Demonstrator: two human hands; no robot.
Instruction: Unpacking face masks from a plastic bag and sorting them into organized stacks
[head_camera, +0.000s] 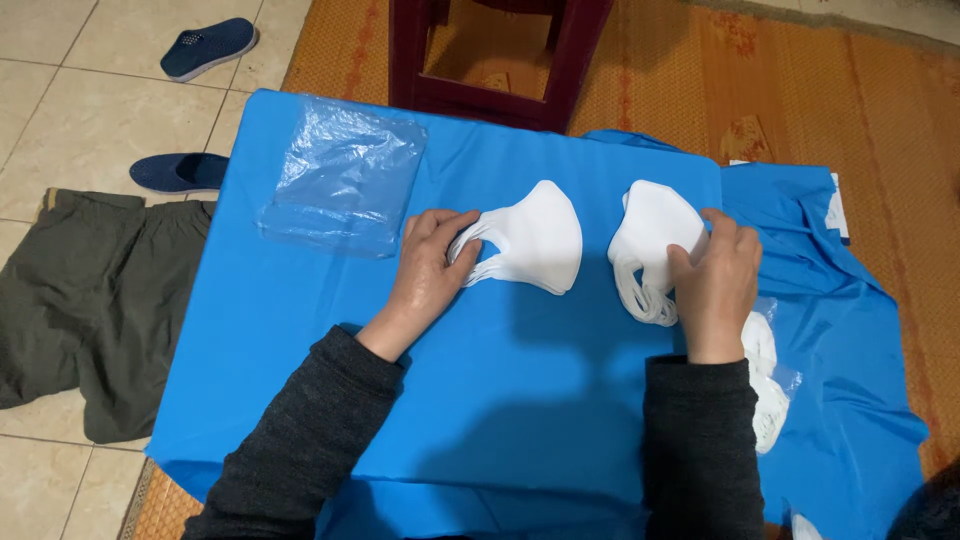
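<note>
Blue sheeting covers the table (300, 330), and on it we see two stacks of white masks. Our left hand (428, 270) rests beside the left stack (535, 240), fingers (462, 232) pinching its ear loops. Our right hand (715, 280) lies on the right stack (650, 235), fingers curled around its edge. Clear bags (340, 175) lie left of the left stack, and a bagged pack (765, 385) lies below our right hand.
</note>
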